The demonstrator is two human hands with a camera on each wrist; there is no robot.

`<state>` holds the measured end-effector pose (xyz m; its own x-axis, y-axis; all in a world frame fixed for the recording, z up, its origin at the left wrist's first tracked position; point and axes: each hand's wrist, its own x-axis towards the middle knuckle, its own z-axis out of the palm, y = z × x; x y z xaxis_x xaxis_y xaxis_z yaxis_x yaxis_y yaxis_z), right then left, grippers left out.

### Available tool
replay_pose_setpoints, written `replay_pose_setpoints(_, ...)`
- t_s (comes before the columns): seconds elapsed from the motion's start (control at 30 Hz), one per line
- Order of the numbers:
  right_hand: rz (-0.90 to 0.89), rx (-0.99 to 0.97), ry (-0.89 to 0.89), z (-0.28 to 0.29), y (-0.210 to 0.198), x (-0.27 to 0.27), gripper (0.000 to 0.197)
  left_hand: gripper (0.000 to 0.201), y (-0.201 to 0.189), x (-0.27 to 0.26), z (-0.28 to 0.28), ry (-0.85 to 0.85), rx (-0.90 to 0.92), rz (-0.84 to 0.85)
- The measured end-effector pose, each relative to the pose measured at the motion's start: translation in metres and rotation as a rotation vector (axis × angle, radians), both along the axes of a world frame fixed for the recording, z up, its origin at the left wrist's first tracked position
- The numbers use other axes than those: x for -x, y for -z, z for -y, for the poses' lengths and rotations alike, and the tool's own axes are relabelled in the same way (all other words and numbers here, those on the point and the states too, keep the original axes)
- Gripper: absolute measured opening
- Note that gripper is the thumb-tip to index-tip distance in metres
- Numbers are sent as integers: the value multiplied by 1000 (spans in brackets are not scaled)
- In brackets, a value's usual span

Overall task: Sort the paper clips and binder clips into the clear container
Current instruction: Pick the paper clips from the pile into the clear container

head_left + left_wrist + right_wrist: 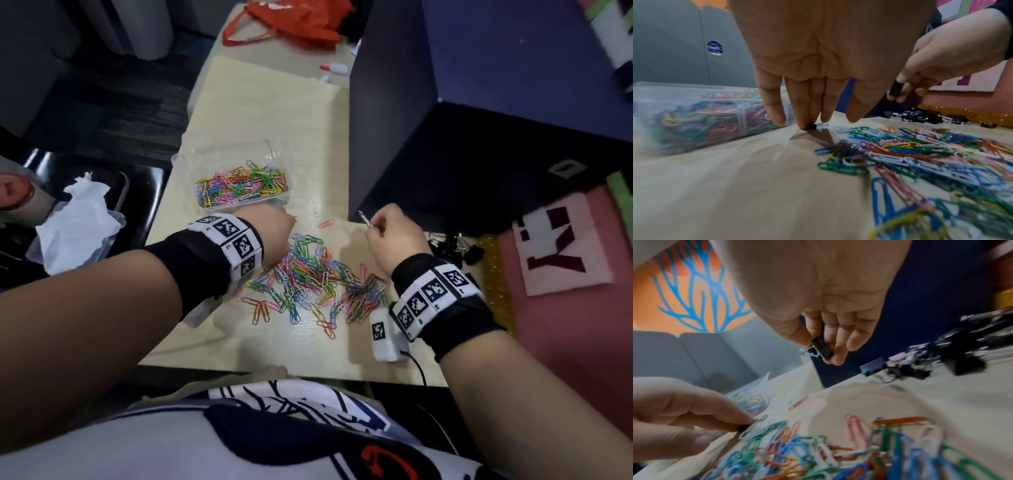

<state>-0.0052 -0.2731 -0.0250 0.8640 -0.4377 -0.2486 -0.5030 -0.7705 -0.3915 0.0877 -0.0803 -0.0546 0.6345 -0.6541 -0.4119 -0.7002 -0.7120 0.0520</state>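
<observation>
An office: a pale desk (260,113) beside a blue partition (479,85), with grey lockers (674,48) behind.

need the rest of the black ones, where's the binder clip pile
In the head view the binder clip pile lies on the table's right edge, just right of the right hand and in front of the dark blue box.

Dim indoor light, soft shadows; wrist views motion-blurred, edges warped wide-angle.
</observation>
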Motion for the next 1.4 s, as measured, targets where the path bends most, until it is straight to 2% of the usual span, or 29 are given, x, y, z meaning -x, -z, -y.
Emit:
replay_pose_setpoints(0.13,-87,125,141,31,6,16,25,24,-3,-3,18,39,-13,23)
replay_pose_setpoints(0.23,-238,258,142,42,8,19,32,19,-7,-6,23,3,-12,11)
replay_pose_setpoints(0.3,-211,289,47,37,7,16,33,22,-8,-7,24,-3,-15,5)
replay_pose_setpoints(0.47,-170,21,-317,-14,5,-11,38,28,-2,-6,16,0,-34,-7)
replay_pose_setpoints(0.57,-142,18,-416,-37,12,-34,50,28,1,-5,8,-16,-13,-8)
replay_pose_setpoints(0.67,-268,16,-520,-41,21,-46,72,25,4,-4,-1,-30,-8,-32)
replay_pose_setpoints(0.83,-322,29,-626,-37,29,-18,86,24,6,-6,-1,-53,24,-35)
replay_pose_setpoints(0.93,-383,-25,-671,-41,25,7,86,25,4,-7,11,-3,50,-44)
replay_pose_setpoints(1.0,-381,-54,-671,-41,22,15,75,23,0,-8,18,22,79,-81)
replay_pose_setpoints(1.03,-351,-59,-642,-39,20,16,68,29,-1,-9,20,19,106,-100)
replay_pose_setpoints(1.1,-265,-38,-558,-36,15,14,55,42,-6,-10,21,-48,185,-82)
replay_pose_setpoints(1.17,-198,-17,-509,-36,11,9,51,45,-13,-10,17,-168,265,84)
replay_pose_setpoints(1.23,-185,-13,-530,-41,11,2,51,44,-17,-10,11,-295,257,229)
replay_pose_setpoints(1.3,-203,-27,-589,-52,16,-4,57,42,-19,-10,5,-380,198,239)
replay_pose_setpoints(1.4,-254,-24,-671,-66,28,-7,65,37,-15,-4,-1,-419,134,166)
